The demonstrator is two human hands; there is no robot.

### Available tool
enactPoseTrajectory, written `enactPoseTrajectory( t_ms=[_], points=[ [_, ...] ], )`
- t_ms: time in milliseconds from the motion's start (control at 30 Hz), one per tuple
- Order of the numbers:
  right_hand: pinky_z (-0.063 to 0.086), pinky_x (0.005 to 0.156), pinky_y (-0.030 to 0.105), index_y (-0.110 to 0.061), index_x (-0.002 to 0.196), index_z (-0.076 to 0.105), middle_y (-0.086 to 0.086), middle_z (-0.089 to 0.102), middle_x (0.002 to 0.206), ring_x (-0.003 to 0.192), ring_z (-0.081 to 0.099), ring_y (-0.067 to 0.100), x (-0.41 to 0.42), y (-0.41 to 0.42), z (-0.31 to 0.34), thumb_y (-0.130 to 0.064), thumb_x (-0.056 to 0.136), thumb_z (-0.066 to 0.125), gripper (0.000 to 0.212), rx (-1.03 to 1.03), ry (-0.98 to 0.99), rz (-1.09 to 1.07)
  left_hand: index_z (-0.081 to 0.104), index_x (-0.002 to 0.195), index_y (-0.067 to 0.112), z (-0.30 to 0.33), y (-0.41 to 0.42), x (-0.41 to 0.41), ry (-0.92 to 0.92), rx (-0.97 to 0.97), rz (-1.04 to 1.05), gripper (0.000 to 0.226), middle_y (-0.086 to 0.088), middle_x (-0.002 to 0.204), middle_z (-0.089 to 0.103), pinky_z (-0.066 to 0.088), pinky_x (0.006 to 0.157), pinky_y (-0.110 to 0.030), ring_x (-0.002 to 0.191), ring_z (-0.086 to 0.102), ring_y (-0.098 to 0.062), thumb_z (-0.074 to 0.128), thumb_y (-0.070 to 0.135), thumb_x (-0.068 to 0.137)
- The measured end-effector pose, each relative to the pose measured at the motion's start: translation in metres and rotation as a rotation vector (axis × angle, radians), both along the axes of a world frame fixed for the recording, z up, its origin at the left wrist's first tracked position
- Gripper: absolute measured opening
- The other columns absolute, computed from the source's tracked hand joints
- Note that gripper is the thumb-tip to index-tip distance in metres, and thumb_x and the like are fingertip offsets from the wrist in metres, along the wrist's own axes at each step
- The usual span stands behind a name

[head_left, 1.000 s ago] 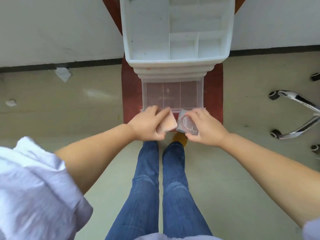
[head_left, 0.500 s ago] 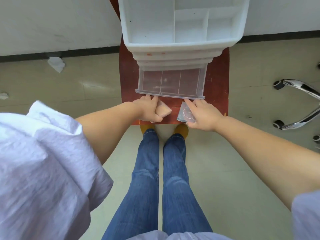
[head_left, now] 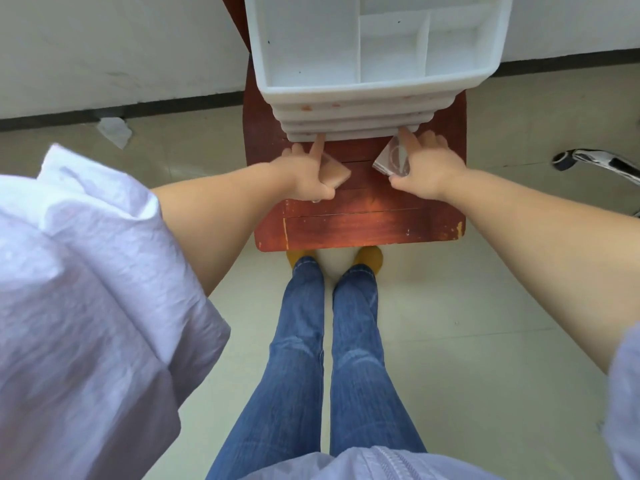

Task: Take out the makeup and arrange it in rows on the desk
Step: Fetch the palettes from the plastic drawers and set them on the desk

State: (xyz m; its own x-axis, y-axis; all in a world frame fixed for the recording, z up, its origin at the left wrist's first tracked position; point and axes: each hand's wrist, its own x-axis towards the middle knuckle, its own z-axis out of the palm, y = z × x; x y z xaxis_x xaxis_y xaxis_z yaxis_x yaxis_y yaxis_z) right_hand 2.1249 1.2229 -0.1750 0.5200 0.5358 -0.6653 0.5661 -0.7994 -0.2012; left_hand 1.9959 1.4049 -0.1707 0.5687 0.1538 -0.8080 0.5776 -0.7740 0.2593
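A white plastic organizer (head_left: 367, 98) with stacked drawers stands on a small red-brown wooden desk (head_left: 363, 226). Its top tray shows bare white compartments. My left hand (head_left: 306, 174) holds a peach-coloured makeup compact (head_left: 336, 173) against the palm, with the index finger stretched to the lowest drawer front. My right hand (head_left: 420, 168) holds a clear, greyish makeup case (head_left: 391, 157), its fingers reaching to the same drawer front. The clear drawer is pushed in and hidden under the organizer.
The desk's front strip lies bare between my hands and its near edge. My legs in blue jeans (head_left: 325, 358) stand just before the desk. A chrome chair base (head_left: 595, 164) sits on the floor at right; crumpled paper (head_left: 114, 131) lies by the wall at left.
The clear bottom drawer, open before, is now pushed shut under the organizer. Both hands moved forward with it, each keeping its makeup item. The camera tilted closer to the desk.
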Motion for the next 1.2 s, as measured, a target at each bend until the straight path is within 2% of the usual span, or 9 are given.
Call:
enactPoseTrajectory(
  t_ms=[100, 233, 433, 600, 700, 867, 967, 1200],
  points=[
    [0.039, 0.097, 0.045, -0.020, 0.148, 0.017, 0.021, 0.037, 0.132, 0.122, 0.035, 0.040, -0.009, -0.001, 0.011, -0.036, 0.080, 0.063, 0.083, -0.017, 0.005, 0.002, -0.011, 0.150, 0.026, 0.012, 0.004, -0.007, 0.001, -0.013, -0.044, 0.107, -0.023, 0.145, 0.023, 0.033, 0.104, -0.044, 0.132, 0.027, -0.040, 0.065, 0.044, 0.077],
    [0.044, 0.093, 0.046, -0.017, 0.143, 0.029, 0.019, 0.039, 0.130, 0.119, 0.036, 0.037, -0.039, -0.009, 0.052, -0.031, 0.080, 0.062, 0.072, -0.001, 0.002, 0.036, -0.003, 0.150, 0.027, 0.050, -0.006, -0.037, -0.077, -0.001, -0.029, 0.102, -0.021, 0.138, 0.029, 0.037, 0.097, -0.045, 0.127, 0.030, -0.037, 0.067, 0.039, 0.076],
    [0.045, 0.085, 0.041, -0.018, 0.141, 0.031, 0.013, 0.040, 0.131, 0.119, 0.037, 0.031, -0.078, 0.001, 0.132, -0.031, 0.079, 0.063, 0.070, 0.144, -0.073, 0.094, 0.000, 0.150, 0.030, 0.128, -0.018, -0.083, -0.180, -0.015, 0.153, 0.096, -0.014, 0.136, 0.029, 0.041, 0.094, -0.042, 0.126, 0.030, -0.031, 0.063, 0.033, 0.078],
    [0.045, 0.085, 0.038, -0.017, 0.133, 0.038, 0.012, 0.040, 0.131, 0.120, 0.036, 0.029, -0.092, 0.024, 0.177, -0.031, 0.081, 0.062, 0.059, 0.306, -0.143, 0.214, 0.010, 0.148, 0.028, 0.172, -0.024, -0.113, -0.303, 0.090, 0.366, 0.087, -0.011, 0.133, 0.028, 0.043, 0.091, -0.041, 0.127, 0.026, -0.029, 0.061, 0.025, 0.078],
    [0.045, 0.086, 0.038, -0.018, 0.129, 0.040, 0.011, 0.040, 0.130, 0.119, 0.037, 0.029, -0.089, 0.037, 0.190, -0.031, 0.081, 0.061, 0.054, 0.355, -0.152, 0.357, 0.012, 0.146, 0.028, 0.185, -0.030, -0.125, -0.309, 0.179, 0.460, 0.085, -0.010, 0.132, 0.028, 0.044, 0.086, -0.041, 0.126, 0.026, -0.029, 0.061, 0.026, 0.077],
    [0.044, 0.088, 0.036, -0.020, 0.129, 0.039, 0.010, 0.039, 0.134, 0.122, 0.037, 0.028, -0.084, 0.051, 0.205, -0.032, 0.082, 0.061, 0.053, 0.404, -0.129, 0.666, 0.010, 0.148, 0.028, 0.201, -0.057, -0.146, -0.331, 0.305, 0.808, 0.087, -0.010, 0.136, 0.026, 0.041, 0.093, -0.042, 0.130, 0.023, -0.028, 0.060, 0.030, 0.077],
    [0.044, 0.086, 0.035, -0.019, 0.132, 0.038, 0.011, 0.039, 0.134, 0.121, 0.037, 0.029, -0.088, 0.043, 0.207, -0.033, 0.083, 0.060, 0.056, 0.433, -0.141, 0.860, 0.014, 0.146, 0.028, 0.198, -0.104, -0.161, -0.324, 0.343, 1.037, 0.084, -0.010, 0.135, 0.026, 0.041, 0.093, -0.040, 0.127, 0.024, -0.028, 0.062, 0.032, 0.077],
    [0.042, 0.083, 0.037, -0.015, 0.128, 0.042, 0.011, 0.042, 0.128, 0.114, 0.042, 0.032, -0.127, -0.003, 0.186, -0.034, 0.081, 0.062, 0.055, 0.329, -0.130, 1.299, 0.017, 0.147, 0.029, 0.186, -0.242, -0.218, -0.217, 0.393, 1.353, 0.084, -0.009, 0.137, 0.027, 0.042, 0.093, -0.041, 0.129, 0.027, -0.028, 0.064, 0.032, 0.076]
  ],
)
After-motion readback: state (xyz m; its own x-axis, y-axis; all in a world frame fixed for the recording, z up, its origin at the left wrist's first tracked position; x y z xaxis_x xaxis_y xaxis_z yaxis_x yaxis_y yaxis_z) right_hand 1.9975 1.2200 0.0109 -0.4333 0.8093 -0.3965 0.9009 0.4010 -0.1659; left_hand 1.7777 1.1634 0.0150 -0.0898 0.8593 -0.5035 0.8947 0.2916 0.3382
